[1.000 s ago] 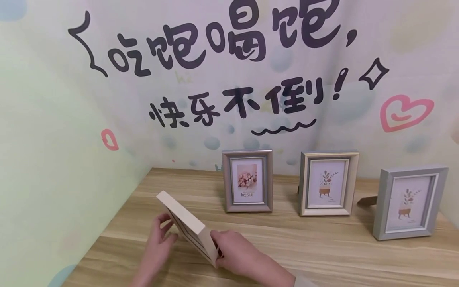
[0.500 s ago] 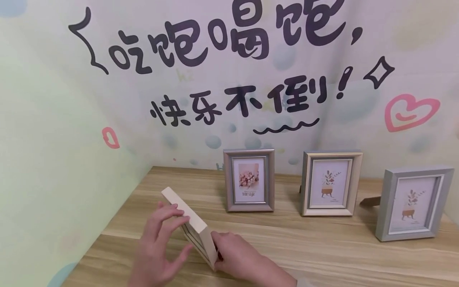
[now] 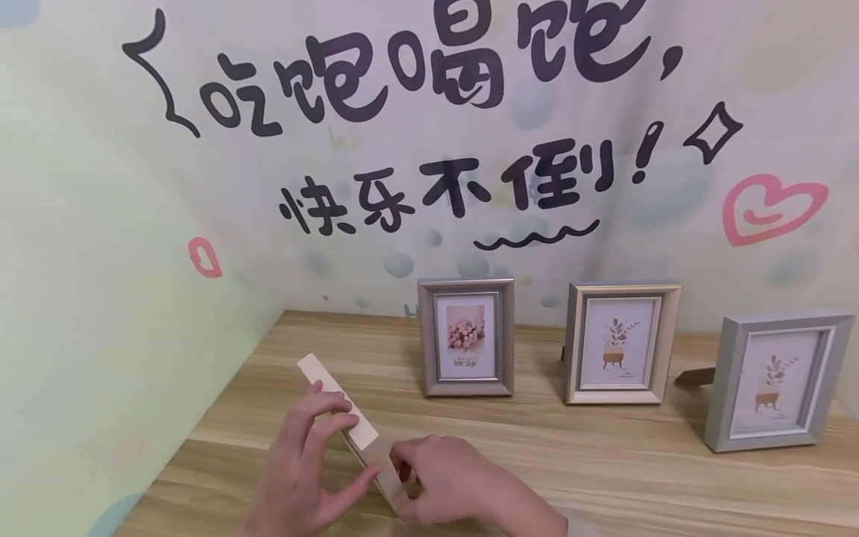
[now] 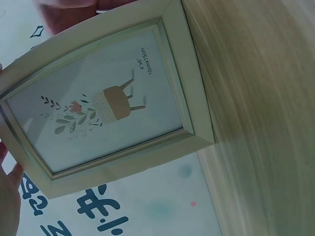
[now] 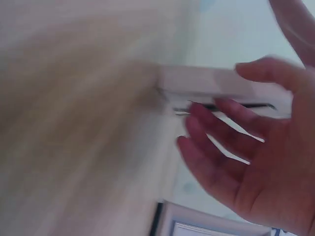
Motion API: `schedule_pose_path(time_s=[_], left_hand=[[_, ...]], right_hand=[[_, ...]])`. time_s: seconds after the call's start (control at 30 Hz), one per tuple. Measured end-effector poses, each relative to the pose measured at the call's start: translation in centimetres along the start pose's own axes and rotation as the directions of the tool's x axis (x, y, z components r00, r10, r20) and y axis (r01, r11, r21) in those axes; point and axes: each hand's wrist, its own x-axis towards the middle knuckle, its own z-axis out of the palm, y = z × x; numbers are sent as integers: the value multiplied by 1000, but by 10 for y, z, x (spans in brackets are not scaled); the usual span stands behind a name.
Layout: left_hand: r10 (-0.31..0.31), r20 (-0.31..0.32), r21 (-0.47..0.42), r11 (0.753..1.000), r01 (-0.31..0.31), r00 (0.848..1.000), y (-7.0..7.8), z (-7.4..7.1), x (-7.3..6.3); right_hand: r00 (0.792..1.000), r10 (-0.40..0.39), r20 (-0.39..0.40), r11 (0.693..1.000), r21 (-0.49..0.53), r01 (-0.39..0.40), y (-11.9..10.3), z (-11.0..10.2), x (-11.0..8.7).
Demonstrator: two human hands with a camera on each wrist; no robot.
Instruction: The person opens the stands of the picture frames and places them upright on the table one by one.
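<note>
My left hand [image 3: 302,455] holds a cream picture frame [image 3: 385,466] tilted above the wooden table. Its fingers lie over the top edge and its thumb presses the near side edge. In the left wrist view the front of the frame [image 4: 162,78] shows a potted-plant print [image 4: 115,104]. My right hand [image 3: 446,477] is at the frame's right rear edge. In the right wrist view that right hand [image 5: 246,147] has loosely bent, spread fingers close behind the frame's side [image 5: 211,83], thumb along it. Whether the fingertips touch the back is hard to tell.
Three picture frames stand along the back: a brownish one with a flower print [image 3: 466,335], a champagne one [image 3: 620,343] and a grey one [image 3: 778,380]. The back support [image 3: 694,377] of the grey frame juts left. A printed cloth wall [image 3: 376,276] borders the table [image 3: 570,455].
My left hand has come up from below the frame's left side to its top edge and now grips it. The frame has turned more upright. My right hand's fingers have loosened slightly.
</note>
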Motion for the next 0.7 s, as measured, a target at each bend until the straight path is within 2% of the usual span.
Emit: schedule_pose_path(time_s=[0.07, 0.17, 0.3, 0.5, 0.6, 0.7], left_hand=[[10, -7, 0, 1000, -10, 1000, -1, 1, 0], [25, -18, -11, 1000, -26, 1000, -2, 1, 1], [28, -15, -34, 999, -28, 1000, -3, -1, 1], [39, -19, -79, 996, -40, 999, -6, -4, -1], [37, -9, -98, 994, -37, 999, -7, -7, -2], [28, 10, -105, 994, -27, 1000, -8, -9, -3]], right_hand=[[1000, 19, -26, 999, 51, -17, 1, -5, 2], [992, 61, -111, 982, 184, -40, 1, -8, 9], [979, 54, -197, 942, 336, 15, 0, -5, 22], [969, -102, -224, 892, 410, 189, -5, 0, 37], [970, -111, -217, 861, 467, 203, -6, 1, 42], [972, -82, -221, 860, 477, 181, -6, 2, 43]])
